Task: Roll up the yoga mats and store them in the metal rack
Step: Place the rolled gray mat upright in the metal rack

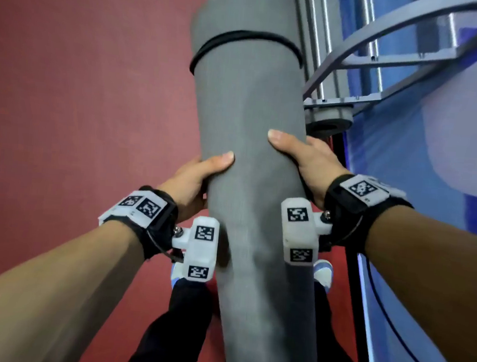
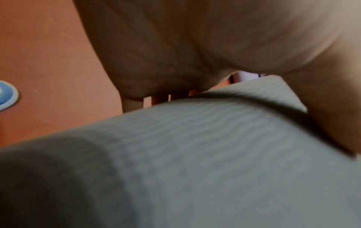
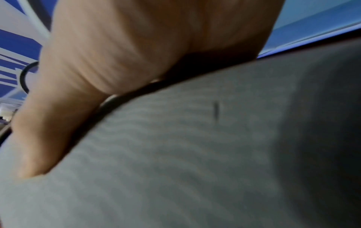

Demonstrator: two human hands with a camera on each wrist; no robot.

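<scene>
The floor [image 1: 78, 62] is dark red and plain, and it fills the left part of the head view. On it stand the person's two feet in light blue shoes [image 1: 322, 274]; the second shoe [image 1: 175, 273] is mostly hidden. The metal rack [image 1: 390, 54], grey with a round ring on top, is to the right of the shoes and further away (its foot on the floor is not visible). A black cable [image 1: 399, 333] runs near the rack, over a blue surface [image 1: 416, 223] beside the red floor.

A red floor [image 1: 82, 83] spreads on the left, a blue and white wall [image 1: 447, 157] stands right, light blue shoes [image 1: 323, 274] below
</scene>
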